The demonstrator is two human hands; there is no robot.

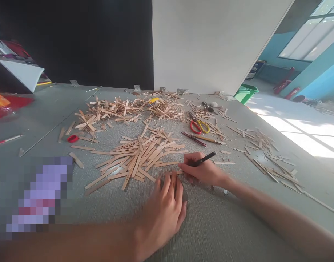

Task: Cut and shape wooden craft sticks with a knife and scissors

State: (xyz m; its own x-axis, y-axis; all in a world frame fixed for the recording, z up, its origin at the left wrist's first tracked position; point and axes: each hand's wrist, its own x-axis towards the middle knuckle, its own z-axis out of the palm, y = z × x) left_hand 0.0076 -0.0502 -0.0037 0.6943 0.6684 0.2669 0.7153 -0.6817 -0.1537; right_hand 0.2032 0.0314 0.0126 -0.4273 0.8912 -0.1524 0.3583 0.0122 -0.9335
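A black pen is gripped in my right hand, its tip end low among the fingers and hidden. Close beside it, my left hand rests palm down on the table, its fingertips pressing a wooden craft stick that is mostly covered by both hands. Just beyond the fingers spreads a loose pile of flat wooden craft sticks, several with small dark marks on them. Another craft stick lies just left of my right fingertips.
Farther back lie heaped craft sticks, scissors with red and yellow handles, a dark red pencil-like tool, keys and a red ring. Thin wood scraps lie right. A white panel stands behind.
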